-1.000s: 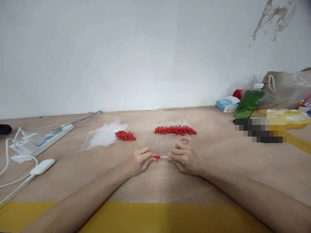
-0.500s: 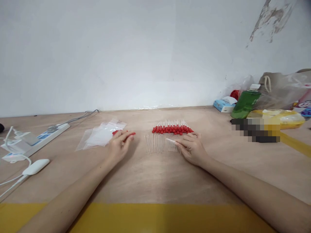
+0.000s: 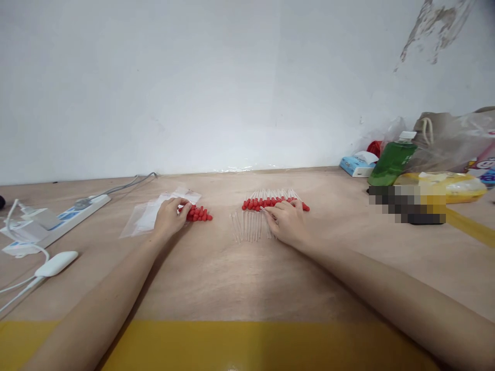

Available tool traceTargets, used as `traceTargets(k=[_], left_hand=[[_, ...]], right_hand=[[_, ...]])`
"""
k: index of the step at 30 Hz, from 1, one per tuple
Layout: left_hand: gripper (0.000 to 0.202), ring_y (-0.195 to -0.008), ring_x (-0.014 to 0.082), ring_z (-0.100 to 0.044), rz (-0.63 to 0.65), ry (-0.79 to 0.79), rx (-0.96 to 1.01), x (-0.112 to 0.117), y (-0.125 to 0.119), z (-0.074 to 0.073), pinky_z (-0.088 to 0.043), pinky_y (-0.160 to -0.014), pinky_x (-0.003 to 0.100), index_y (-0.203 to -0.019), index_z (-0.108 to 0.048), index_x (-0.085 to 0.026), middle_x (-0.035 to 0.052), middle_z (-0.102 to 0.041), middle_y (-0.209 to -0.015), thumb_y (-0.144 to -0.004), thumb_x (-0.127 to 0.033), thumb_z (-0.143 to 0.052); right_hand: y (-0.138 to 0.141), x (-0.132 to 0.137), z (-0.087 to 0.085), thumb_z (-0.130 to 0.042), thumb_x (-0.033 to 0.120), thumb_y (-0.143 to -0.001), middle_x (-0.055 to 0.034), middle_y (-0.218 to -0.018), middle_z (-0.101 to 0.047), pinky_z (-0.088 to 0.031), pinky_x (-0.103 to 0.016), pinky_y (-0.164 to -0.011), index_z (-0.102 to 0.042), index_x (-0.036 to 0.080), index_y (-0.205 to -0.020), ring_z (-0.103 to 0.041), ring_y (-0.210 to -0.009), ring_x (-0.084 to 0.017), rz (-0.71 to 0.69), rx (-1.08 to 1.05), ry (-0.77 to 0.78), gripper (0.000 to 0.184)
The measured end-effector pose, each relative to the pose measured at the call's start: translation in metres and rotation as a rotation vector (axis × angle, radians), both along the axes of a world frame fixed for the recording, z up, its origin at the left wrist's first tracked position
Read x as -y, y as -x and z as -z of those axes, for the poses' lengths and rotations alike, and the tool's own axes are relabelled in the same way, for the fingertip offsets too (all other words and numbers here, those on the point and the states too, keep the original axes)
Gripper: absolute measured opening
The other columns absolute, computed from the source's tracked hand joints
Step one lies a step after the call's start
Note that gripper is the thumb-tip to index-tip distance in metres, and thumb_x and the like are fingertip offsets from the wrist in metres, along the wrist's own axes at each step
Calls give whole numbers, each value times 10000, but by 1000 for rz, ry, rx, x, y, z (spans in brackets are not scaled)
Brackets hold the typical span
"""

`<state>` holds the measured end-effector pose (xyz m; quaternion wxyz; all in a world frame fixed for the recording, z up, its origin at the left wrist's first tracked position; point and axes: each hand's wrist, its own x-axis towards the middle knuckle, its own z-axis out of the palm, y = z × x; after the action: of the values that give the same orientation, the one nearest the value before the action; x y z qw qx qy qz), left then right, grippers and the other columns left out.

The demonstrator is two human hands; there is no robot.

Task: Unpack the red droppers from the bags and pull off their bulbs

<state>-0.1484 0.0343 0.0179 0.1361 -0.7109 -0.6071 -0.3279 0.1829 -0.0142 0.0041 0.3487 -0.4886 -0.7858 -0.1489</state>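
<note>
My left hand (image 3: 169,216) rests at the left end of a small heap of loose red rubber bulbs (image 3: 200,214), fingers curled and pinching at them. My right hand (image 3: 285,220) lies over the right part of a row of bare clear glass tubes (image 3: 247,226), its fingers bent around one tube. Just behind it runs a row of finished droppers with red bulbs (image 3: 270,203). All of this sits on a brown wooden table (image 3: 240,278).
Clear plastic bags (image 3: 154,214) lie left of the bulbs. A white power strip (image 3: 65,219), chargers and cables fill the far left. At the right stand a green bottle (image 3: 392,159), a tissue pack (image 3: 353,165) and plastic bags. A yellow strip (image 3: 247,345) edges the near side.
A second ago both hands held one dropper together near me. They have since parted: the left went out to the loose bulbs, the right to the bare tubes.
</note>
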Motion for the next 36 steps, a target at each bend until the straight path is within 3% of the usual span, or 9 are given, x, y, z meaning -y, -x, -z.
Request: traceTargets(k=[5, 8, 12, 15, 18, 22, 27, 31, 36], left_hand=[[196, -862, 220, -521, 31, -195, -4, 11, -12, -3, -374, -830, 361, -821, -611, -202, 50, -607, -850, -805, -340, -473], [164, -883, 212, -516, 170, -218, -71, 19, -37, -7, -364, -857, 361, -814, -614, -197, 47, -599, -850, -803, -299, -486], [183, -884, 204, -523, 411, -54, -193, 15, -81, -8, -398, -828, 347, -878, -619, -186, 57, -590, -896, -798, -293, -494], [221, -892, 206, -542, 483, 101, -138, -1, -112, -7, -414, -825, 344, -935, -619, -181, 67, -593, -932, -782, -300, -511], [247, -867, 196, -566, 496, 252, 41, -19, -132, -4, -425, -818, 332, -957, -624, -168, 68, -615, -924, -762, -289, -531], [195, -661, 147, -583, 514, 385, 155, -33, -142, 1, -461, -659, 269, -887, -641, -168, 17, -633, -719, -751, -259, -534], [242, -627, 125, -593, 473, 384, 239, -37, -140, 10, -464, -613, 233, -962, -606, -150, 3, -636, -684, -746, -221, -523], [323, -633, 132, -602, 369, 328, 318, -37, -140, 12, -468, -615, 240, -1040, -566, -129, 20, -645, -713, -738, -230, -514], [209, -610, 136, -600, 291, 291, 350, -31, -141, 9, -469, -596, 245, -874, -635, -139, 39, -658, -719, -727, -194, -497]], right_hand=[[15, 2, 4, -439, 176, -800, -39, -697, -627, -194, -350, -726, -637, 174, -739, -482, -723, -155, 28, 105, 9, 208], [18, 6, 6, -432, 182, -804, -39, -700, -627, -193, -354, -717, -613, 169, -682, -474, -719, -154, 19, 130, 37, 219], [19, 10, 7, -444, 328, -831, -46, -775, -641, -200, -361, -735, -631, 185, -800, -480, -760, -167, -7, 109, 74, 238], [20, 12, 7, -447, 478, -813, -68, -803, -636, -206, -366, -740, -635, 179, -821, -478, -790, -185, -8, 123, 97, 353], [21, 13, 4, -410, 569, -799, -74, -790, -627, -210, -373, -740, -633, 174, -747, -471, -783, -190, -21, 149, 114, 457], [20, 15, 0, -368, 632, -784, -79, -790, -625, -207, -382, -744, -633, 171, -767, -469, -782, -193, -38, 164, 101, 532], [19, 15, -1, -391, 601, -793, -67, -804, -631, -202, -376, -739, -645, 191, -822, -471, -794, -190, -26, 120, 90, 484], [15, 14, -2, -426, 571, -793, -58, -788, -634, -199, -372, -737, -654, 199, -851, -475, -784, -183, -20, 99, 74, 440], [6, 12, -5, -438, 531, -802, -56, -787, -638, -200, -369, -734, -659, 204, -863, -477, -776, -179, -8, 113, 41, 399]])
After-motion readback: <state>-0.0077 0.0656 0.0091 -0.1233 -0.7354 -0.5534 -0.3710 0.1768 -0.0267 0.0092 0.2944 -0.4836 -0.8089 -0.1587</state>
